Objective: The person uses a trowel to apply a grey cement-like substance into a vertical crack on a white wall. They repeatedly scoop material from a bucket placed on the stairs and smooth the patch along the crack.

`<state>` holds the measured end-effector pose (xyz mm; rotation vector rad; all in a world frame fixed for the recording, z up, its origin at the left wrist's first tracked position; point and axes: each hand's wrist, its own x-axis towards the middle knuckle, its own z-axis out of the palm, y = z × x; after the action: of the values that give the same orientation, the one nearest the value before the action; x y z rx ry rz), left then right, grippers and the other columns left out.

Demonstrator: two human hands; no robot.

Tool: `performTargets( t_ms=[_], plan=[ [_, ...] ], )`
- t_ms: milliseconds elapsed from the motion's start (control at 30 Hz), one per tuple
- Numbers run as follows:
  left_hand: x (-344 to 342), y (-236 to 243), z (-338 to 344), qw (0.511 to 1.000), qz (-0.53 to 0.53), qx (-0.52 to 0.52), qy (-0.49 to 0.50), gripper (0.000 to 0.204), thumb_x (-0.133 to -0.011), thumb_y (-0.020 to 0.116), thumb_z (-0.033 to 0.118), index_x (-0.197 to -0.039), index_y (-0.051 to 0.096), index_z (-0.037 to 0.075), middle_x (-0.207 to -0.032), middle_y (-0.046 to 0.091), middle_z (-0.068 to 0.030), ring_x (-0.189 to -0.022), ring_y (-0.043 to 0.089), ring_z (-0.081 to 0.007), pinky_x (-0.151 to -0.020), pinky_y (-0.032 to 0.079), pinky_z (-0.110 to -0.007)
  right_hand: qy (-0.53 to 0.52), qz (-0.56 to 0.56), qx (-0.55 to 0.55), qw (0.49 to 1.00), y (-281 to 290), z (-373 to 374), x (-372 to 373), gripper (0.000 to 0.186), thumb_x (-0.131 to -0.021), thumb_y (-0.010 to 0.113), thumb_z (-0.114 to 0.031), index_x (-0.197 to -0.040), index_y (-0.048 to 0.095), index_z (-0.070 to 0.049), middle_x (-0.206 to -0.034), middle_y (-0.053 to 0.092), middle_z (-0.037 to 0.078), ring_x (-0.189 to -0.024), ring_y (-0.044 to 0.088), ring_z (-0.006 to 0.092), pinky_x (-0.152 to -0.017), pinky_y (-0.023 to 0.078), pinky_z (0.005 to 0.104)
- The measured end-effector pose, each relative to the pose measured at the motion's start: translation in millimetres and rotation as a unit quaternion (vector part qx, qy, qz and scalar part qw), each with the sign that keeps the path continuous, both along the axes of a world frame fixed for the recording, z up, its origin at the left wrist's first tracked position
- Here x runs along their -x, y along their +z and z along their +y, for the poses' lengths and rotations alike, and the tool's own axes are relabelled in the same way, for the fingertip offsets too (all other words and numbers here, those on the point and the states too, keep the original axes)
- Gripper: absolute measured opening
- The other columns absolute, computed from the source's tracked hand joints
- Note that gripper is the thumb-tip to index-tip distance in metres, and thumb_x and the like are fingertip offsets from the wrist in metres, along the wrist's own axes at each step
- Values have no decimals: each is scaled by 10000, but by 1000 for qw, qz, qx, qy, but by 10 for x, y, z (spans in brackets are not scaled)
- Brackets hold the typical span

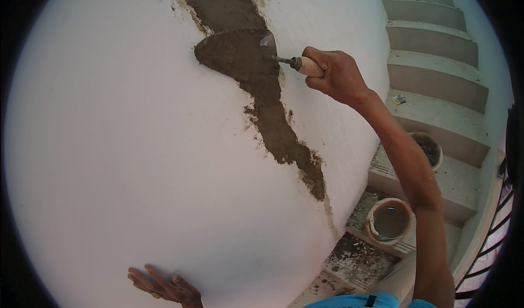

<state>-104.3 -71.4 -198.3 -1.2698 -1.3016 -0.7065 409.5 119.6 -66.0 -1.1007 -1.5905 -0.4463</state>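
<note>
My right hand [339, 74] is closed round the pale handle of a trowel [237, 51]. The trowel's broad blade, coated in mud-coloured mortar, lies across a strip of wet grey-brown mortar [278, 125]. This ragged strip runs down the white wall [120, 144] from the top towards the lower right, narrowing as it goes. At the bottom left my left hand [166, 287] rests against the wall with its fingers spread, holding nothing; a ring shows on one finger.
Concrete stairs [436, 98] climb along the right side. A bucket of murky water [388, 221] stands on a lower step, and a second bucket [428, 148] sits partly behind my right arm. Debris [363, 261] litters the lower steps. A dark-barred railing [494, 245] edges the far right.
</note>
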Motion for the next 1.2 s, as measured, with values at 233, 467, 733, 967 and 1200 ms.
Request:
performTargets(
  t_ms=[233,467,733,967,1200],
  plan=[
    [1,-9,10,1000,-7,-2,2,651,-1088,221,502,-1573,328,82,-1654,231,-203,-1540,177,-388,-1234,126,-611,5,-55,23,998,-160,-84,-14,264,-749,698,-158,-988,595,-111,-738,616,139,-685,622,354,-651,496,452],
    [-7,9,4,1000,-7,-7,-8,636,-1091,216,497,-1575,334,101,-1654,234,-197,-1541,180,-383,-1236,127,-608,69,2,122,990,-1340,-461,20,323,-752,742,-166,-1017,577,-83,-788,636,151,-704,641,380,-662,511,439],
    [-33,17,12,1000,1,-10,-5,633,-1095,220,482,-1569,337,79,-1650,241,-203,-1542,180,-382,-1234,126,-613,119,202,184,955,-1422,-781,390,330,-796,704,-140,-1041,507,-37,-732,567,184,-678,600,385,-656,482,442],
    [-81,23,33,999,-21,-9,-43,656,-1087,235,508,-1564,343,72,-1650,238,-211,-1539,176,-399,-1234,116,-611,-10,101,6,995,-621,-283,166,347,-822,702,-170,-1076,500,-49,-752,598,215,-741,627,444,-656,474,492],
    [-31,-4,8,999,-32,-1,-38,665,-1084,235,518,-1567,338,72,-1655,227,-212,-1540,172,-400,-1233,108,-614,-71,36,-41,996,85,-12,72,324,-821,705,-194,-1076,535,-91,-777,651,177,-761,668,396,-682,513,494]
  ],
)
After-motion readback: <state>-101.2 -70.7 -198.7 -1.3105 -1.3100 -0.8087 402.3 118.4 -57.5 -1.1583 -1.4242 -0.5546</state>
